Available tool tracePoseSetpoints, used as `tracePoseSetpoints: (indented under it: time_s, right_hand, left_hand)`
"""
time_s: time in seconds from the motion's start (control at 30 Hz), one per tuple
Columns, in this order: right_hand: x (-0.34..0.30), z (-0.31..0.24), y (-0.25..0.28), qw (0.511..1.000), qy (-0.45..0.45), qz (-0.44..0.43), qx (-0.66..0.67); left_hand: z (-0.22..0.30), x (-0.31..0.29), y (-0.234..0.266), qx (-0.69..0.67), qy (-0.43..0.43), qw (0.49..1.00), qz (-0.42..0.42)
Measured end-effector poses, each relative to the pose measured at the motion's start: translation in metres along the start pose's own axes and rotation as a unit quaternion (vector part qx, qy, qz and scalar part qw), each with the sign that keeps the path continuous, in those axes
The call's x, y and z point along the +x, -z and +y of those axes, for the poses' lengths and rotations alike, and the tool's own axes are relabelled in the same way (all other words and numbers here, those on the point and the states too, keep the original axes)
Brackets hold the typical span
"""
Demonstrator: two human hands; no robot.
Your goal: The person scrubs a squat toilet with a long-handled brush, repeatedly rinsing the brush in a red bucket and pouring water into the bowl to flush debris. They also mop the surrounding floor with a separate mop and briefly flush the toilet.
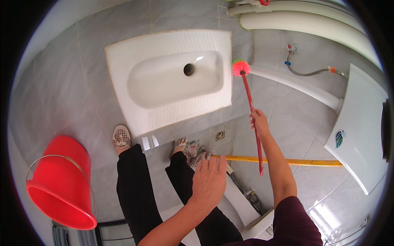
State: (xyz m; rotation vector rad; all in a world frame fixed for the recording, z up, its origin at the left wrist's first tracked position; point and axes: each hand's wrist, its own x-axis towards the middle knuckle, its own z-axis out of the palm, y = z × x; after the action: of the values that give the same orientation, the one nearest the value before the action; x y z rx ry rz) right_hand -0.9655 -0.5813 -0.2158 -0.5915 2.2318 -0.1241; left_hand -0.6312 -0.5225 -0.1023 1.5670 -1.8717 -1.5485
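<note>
My right hand (pixel 259 122) is closed around the red handle of a toilet brush (pixel 248 88). The brush's round pink bristle head, edged with green, is raised near the right edge of a white squat toilet (pixel 135 45); from this view I cannot tell whether it touches anything. My left hand (pixel 208 182) shows its back, with the fingers stretched out and nothing visible in it. It appears over my right leg, close to a mop's grey cloth head (pixel 196 152). The mop's yellow wooden handle (pixel 291 161) runs right, passing behind the brush handle and my right forearm.
A red bucket (pixel 67 164) with a wire handle is at the left. White pipes (pixel 299 22) line the upper right, with a braided hose (pixel 301 74) below. A floor drain (pixel 220 135) lies below the toilet; a pale glossy panel (pixel 357 131) stands at the right.
</note>
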Motion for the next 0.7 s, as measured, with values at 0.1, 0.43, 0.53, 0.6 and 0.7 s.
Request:
tracePoseSetpoints:
  time_s: [0.1,0.43,0.53,0.6,0.7]
  right_hand:
    - [0.03,-0.061,-0.029,0.999,0.038,0.032,-0.022]
    - [0.063,-0.063,-0.091,0.908,0.308,0.078,-0.274]
    - [0.041,-0.154,-0.081,0.996,0.049,-0.072,0.026]
    - [0.027,-0.128,-0.106,0.992,0.101,-0.067,-0.011]
    - [0.01,-0.097,-0.128,0.966,0.202,-0.06,-0.15]
  left_hand:
    - [-0.001,-0.003,-0.001,0.009,0.001,1.0,-0.012]
    - [0.0,-0.001,0.0,-0.005,-0.003,1.0,-0.029]
    - [-0.002,-0.008,0.0,0.0,0.01,0.999,-0.033]
    - [0.001,-0.009,0.0,-0.009,0.004,0.999,-0.051]
    - [0.002,0.0,0.002,-0.011,0.009,0.999,-0.05]
